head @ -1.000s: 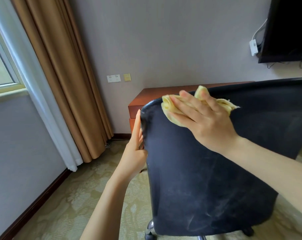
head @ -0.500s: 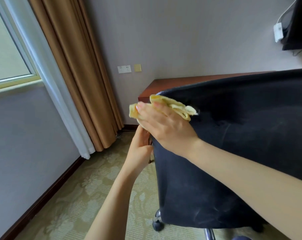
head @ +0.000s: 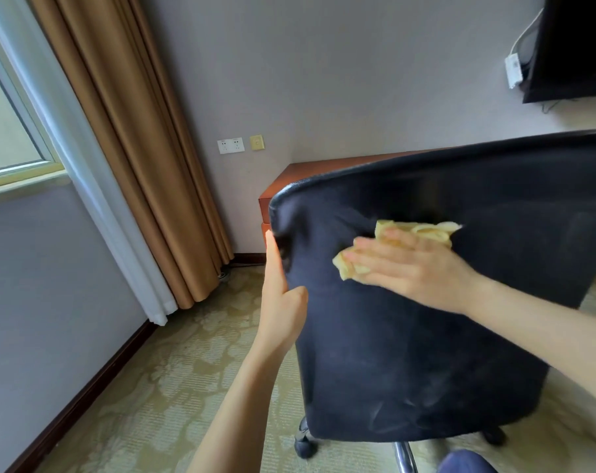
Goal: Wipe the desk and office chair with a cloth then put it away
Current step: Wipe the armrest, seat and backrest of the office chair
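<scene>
Both hands are on the dark chair back (head: 426,336) at frame centre: right hand (head: 412,268) presses the yellow cloth (head: 416,230) flat with straight fingers, left hand (head: 281,302) grips its left edge; wooden bench (head: 289,180) behind

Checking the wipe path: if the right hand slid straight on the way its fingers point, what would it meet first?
The right hand, flat on the yellow cloth, points toward the chair back's left edge. Probably it meets the left hand gripping that edge, though depth is unclear.
</scene>
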`<action>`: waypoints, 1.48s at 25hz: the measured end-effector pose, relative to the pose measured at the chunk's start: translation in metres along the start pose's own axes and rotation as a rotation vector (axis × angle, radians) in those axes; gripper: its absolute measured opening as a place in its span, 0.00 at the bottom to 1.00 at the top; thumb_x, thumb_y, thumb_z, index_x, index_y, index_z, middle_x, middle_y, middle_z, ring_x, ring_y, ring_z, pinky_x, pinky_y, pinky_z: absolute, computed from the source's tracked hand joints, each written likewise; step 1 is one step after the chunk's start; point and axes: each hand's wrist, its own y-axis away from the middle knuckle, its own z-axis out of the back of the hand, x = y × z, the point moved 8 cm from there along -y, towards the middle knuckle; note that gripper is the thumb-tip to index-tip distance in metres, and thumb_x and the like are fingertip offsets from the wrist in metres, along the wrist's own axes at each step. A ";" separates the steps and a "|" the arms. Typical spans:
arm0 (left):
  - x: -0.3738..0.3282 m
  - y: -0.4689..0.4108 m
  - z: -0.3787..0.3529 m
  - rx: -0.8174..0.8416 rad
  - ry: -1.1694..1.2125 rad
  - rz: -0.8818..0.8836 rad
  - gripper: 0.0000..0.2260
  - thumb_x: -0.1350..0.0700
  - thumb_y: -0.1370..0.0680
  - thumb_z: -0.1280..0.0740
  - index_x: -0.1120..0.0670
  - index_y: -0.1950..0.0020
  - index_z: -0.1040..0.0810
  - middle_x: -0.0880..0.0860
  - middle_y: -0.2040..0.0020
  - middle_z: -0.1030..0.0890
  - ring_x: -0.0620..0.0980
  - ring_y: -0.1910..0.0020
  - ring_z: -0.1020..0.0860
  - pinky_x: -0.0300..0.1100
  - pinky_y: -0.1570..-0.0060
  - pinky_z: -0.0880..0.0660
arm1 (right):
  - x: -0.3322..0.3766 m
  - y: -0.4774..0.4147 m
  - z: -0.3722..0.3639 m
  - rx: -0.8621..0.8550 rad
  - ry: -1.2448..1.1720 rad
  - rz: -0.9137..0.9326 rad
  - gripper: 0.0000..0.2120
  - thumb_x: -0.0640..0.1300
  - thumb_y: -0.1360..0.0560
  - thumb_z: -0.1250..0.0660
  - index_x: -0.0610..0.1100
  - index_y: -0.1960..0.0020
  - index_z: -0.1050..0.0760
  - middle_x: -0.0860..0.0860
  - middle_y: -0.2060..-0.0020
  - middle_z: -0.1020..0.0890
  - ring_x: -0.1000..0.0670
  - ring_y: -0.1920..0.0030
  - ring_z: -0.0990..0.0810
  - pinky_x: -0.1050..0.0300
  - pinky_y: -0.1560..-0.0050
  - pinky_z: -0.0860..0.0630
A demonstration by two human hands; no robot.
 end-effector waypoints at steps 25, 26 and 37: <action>-0.007 -0.004 0.005 -0.135 -0.242 -0.016 0.42 0.68 0.36 0.45 0.33 0.29 0.42 0.34 0.43 0.23 0.47 0.48 0.23 0.46 0.53 0.26 | 0.052 0.066 -0.023 0.198 -0.116 0.250 0.18 0.38 0.27 0.34 0.47 0.39 0.21 0.53 0.37 0.22 0.53 0.37 0.24 0.56 0.35 0.30; -0.008 -0.004 0.003 -0.154 -0.242 -0.024 0.42 0.67 0.37 0.45 0.36 0.27 0.45 0.41 0.38 0.24 0.50 0.44 0.24 0.48 0.50 0.25 | 0.041 0.069 -0.018 0.185 -0.110 0.240 0.17 0.36 0.23 0.40 0.47 0.40 0.20 0.52 0.38 0.21 0.53 0.37 0.23 0.55 0.35 0.29; -0.107 0.019 -0.046 -0.448 -0.523 -0.625 0.42 0.72 0.39 0.42 0.59 0.24 0.44 0.53 0.24 0.48 0.56 0.23 0.52 0.51 0.25 0.54 | -0.100 -0.011 0.050 -0.383 -0.038 -0.300 0.09 0.42 0.25 0.28 0.46 0.45 0.17 0.56 0.43 0.19 0.53 0.45 0.20 0.54 0.42 0.28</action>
